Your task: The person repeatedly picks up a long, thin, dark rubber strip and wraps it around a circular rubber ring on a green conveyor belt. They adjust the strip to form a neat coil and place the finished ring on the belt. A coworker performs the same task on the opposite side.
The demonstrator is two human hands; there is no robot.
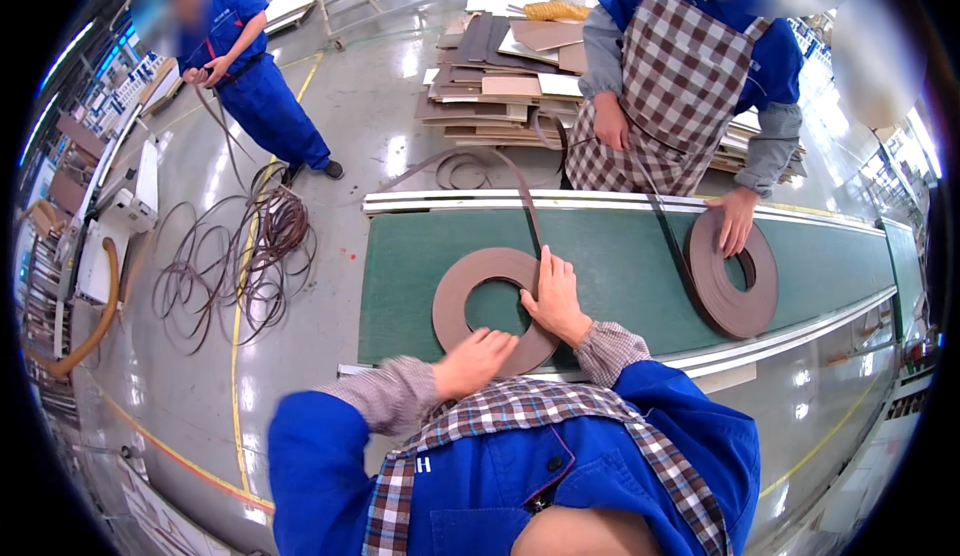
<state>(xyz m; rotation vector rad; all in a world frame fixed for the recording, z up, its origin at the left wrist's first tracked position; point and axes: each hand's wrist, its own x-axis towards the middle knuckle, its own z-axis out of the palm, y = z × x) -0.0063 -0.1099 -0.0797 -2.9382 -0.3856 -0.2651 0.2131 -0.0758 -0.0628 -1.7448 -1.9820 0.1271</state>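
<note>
A coiled roll of brown edge banding lies flat on the green conveyor belt in front of me. My left hand is over the near left part of the roll, blurred by motion, its fingers pointing right across the ring. At the roll's right side rests my right hand, fingers stretched out along the outer edge and thumb spread toward the centre hole. A loose brown strip runs from the far side of the belt down to the roll near my right fingertips.
Across the belt, a co-worker in a checked apron has one hand on a second brown roll and a strip in the other. Tangled strip lies on the floor at left, beside a standing person holding strip. Stacked boards stand behind.
</note>
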